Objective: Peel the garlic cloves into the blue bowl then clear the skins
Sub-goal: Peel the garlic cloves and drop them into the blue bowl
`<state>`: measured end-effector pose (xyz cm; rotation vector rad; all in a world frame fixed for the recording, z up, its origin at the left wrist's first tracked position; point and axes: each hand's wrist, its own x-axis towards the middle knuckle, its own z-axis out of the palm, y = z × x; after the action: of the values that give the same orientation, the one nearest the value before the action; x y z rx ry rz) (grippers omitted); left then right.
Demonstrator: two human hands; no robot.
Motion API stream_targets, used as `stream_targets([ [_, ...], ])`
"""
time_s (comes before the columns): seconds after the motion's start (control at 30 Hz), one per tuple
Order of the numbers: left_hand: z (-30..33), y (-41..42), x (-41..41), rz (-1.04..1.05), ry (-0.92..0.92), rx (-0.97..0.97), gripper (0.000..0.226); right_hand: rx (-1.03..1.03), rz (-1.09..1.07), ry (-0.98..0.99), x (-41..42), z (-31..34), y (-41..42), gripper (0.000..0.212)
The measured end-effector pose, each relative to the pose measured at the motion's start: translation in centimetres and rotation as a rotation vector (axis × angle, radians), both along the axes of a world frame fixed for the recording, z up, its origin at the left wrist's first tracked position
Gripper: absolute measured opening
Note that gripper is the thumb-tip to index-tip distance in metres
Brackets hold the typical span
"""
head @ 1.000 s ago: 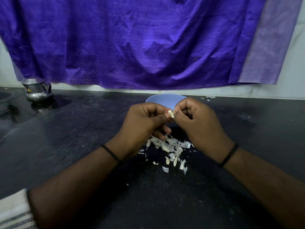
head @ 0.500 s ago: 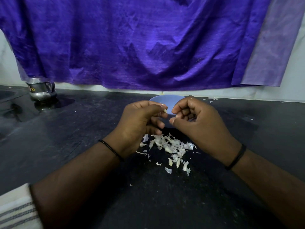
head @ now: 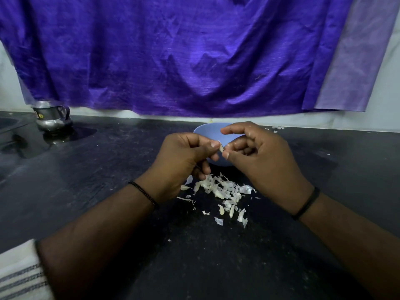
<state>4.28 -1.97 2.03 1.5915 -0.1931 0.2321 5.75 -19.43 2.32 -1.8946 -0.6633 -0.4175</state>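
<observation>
Here, on the black counter (head: 108,191), I see two hands working above one blue bowl (head: 203,131). My left hand (head: 181,161) pinches one garlic clove (head: 221,148), long axis near upright, tip up; my right hand (head: 264,161) curls beside it, thumb touching. One heap of skins (head: 223,191) lies nearer me.

Blue bowl (head: 205,132), purple cloth (head: 173,55), black counter (head: 108,180), white skins (head: 223,189)
</observation>
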Motion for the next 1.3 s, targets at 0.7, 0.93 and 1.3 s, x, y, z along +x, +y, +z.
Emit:
stream_targets([
  [0.7, 0.43, -0.47, -0.54, -0.019, -0.098, 0.026, 0.009, 0.369, 0.129, 0.340, 0.52, 0.54, -0.22, 0.006],
  [0.93, 0.47, -0.86, -0.93, 0.035, -0.147, 0.013, 0.006, 0.378, 0.148, 0.348, 0.37, 0.13, 0.00, 0.003],
  [1.3, 0.13, -0.80, -0.62, 0.122, -0.184, 0.070, 0.007, 0.294, 0.123, 0.243, 0.20, 0.01, 0.17, 0.004],
])
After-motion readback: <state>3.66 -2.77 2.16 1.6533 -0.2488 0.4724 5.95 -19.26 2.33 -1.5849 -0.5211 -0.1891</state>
